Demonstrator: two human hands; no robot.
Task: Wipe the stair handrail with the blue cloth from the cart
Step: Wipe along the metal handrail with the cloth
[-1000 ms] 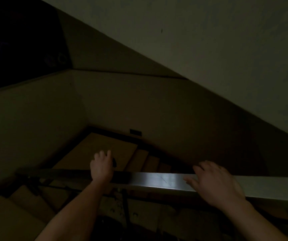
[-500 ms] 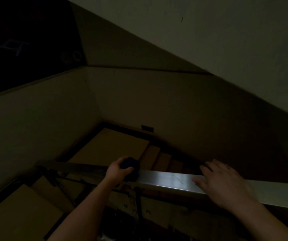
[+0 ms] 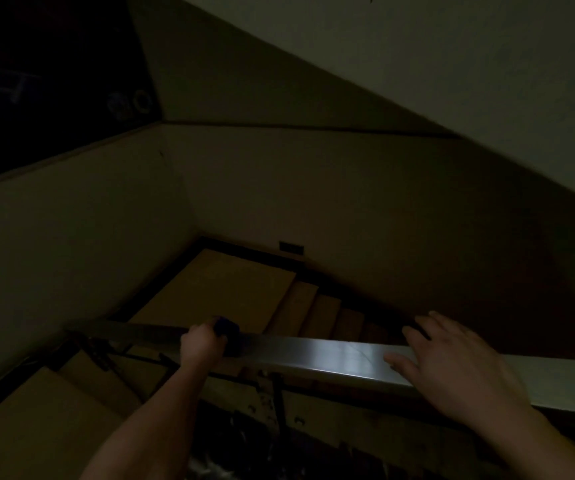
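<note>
A flat metal handrail [image 3: 331,358] runs across the dim stairwell from lower right up to the left. My left hand [image 3: 201,348] is closed around a dark blue cloth [image 3: 226,328] and presses it onto the rail's top. Only a small bunch of the cloth shows past my fingers. My right hand [image 3: 452,365] rests flat on the rail further right, fingers spread, holding nothing.
Below the rail, tan steps [image 3: 324,315] descend to a landing [image 3: 216,289]. More steps [image 3: 36,420] lie at lower left. Dark railing posts [image 3: 279,400] stand under the rail. Plain walls close in on the left and far side. The light is very low.
My left hand has closed over the cloth and slid along the rail toward my right hand. The view has tilted and shifted, and my right hand stays flat on the rail.
</note>
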